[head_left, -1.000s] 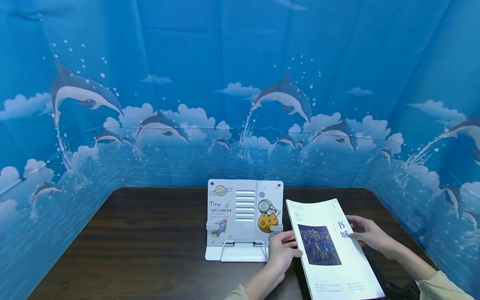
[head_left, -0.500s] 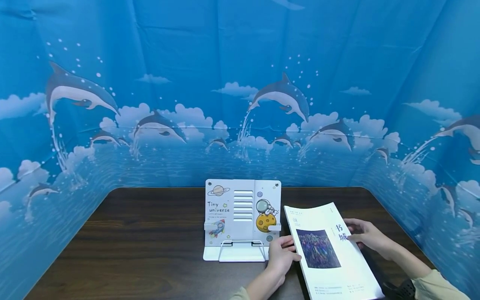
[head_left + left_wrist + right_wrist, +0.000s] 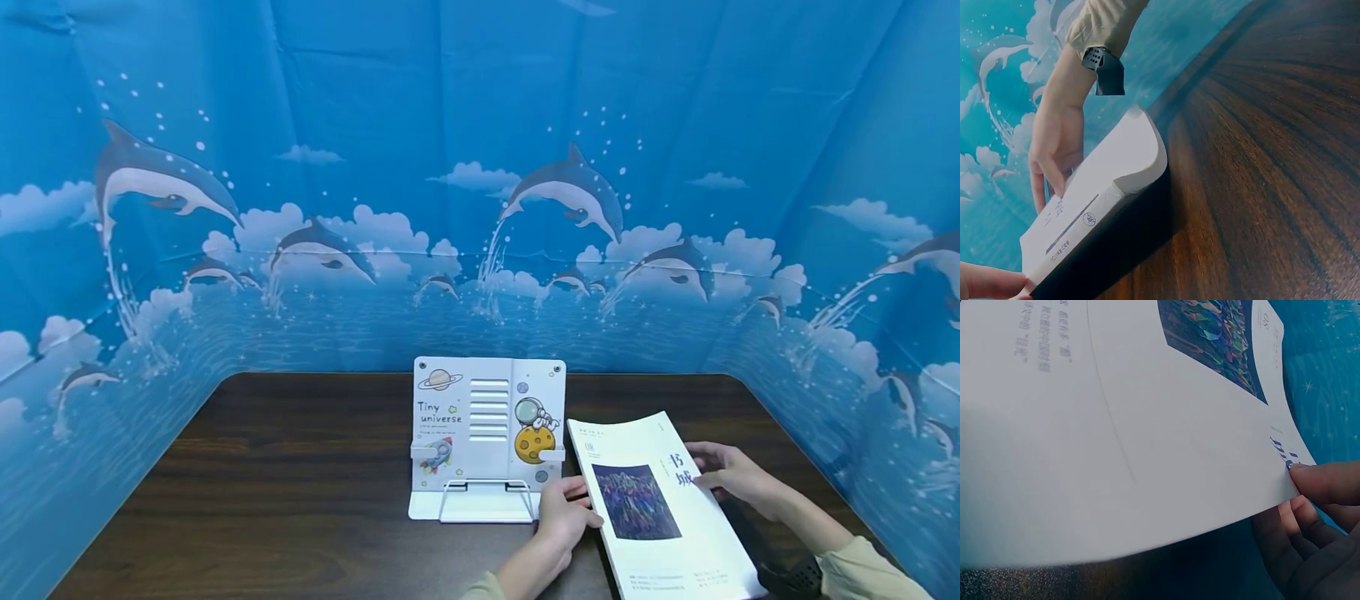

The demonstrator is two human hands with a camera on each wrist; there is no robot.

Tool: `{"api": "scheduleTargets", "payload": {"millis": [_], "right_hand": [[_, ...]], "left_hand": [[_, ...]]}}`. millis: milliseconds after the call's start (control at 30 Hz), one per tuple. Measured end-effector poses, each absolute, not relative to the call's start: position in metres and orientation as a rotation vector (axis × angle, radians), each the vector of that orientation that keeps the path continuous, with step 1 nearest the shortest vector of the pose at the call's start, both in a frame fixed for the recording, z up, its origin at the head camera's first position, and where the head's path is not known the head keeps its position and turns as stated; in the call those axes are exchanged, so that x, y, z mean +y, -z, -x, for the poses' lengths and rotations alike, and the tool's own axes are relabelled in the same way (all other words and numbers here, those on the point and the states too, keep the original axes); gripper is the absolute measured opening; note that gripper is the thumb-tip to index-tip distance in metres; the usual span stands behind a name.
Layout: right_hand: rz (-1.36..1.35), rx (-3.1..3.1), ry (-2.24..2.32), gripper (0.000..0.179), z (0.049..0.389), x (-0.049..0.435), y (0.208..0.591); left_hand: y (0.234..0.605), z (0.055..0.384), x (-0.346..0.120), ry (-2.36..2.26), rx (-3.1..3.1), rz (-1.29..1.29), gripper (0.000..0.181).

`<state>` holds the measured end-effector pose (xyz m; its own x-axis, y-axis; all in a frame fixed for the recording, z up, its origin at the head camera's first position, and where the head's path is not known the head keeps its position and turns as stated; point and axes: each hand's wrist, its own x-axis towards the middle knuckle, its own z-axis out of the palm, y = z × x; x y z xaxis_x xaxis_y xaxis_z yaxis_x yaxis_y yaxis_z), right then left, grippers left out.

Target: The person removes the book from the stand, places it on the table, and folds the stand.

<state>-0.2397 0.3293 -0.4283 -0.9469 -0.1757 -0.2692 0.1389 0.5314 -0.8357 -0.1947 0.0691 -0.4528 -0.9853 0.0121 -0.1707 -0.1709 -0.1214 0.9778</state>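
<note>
A white softcover magazine with a dark colourful picture on its front is held between both hands, face up above the table. My left hand pinches its left, spine edge, thumb on top. On the opposite edge my right hand grips it, thumb on the cover and fingers underneath, as the right wrist view shows. In the left wrist view the magazine sags and curves at its near end, with dark shadow beneath. Left of it stands a white metal book stand printed with a planet, rocket and astronaut.
The book stand's wire leg and base reach forward close to my left hand. Dark wood-grain table extends to the left. A blue dolphin-print cloth hangs round the back and sides. A black wrist strap sits on my right wrist.
The magazine has lowered slightly and moved a little toward me, with both hands keeping their hold. The book stand stays where it was.
</note>
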Motion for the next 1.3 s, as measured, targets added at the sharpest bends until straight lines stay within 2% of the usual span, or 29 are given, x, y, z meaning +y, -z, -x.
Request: {"api": "scheduleTargets", "payload": {"millis": [833,1300], "right_hand": [[0.012,2.349,1.418,0.062,0.239,0.343,0.440],[-0.164,2.482,1.350,0.057,0.238,0.334,0.444]], "left_hand": [[0.454,0.199,0.075,-2.146,2.040,0.125,0.056],[0.456,0.198,0.073,-2.062,2.193,0.026,0.057]]}}
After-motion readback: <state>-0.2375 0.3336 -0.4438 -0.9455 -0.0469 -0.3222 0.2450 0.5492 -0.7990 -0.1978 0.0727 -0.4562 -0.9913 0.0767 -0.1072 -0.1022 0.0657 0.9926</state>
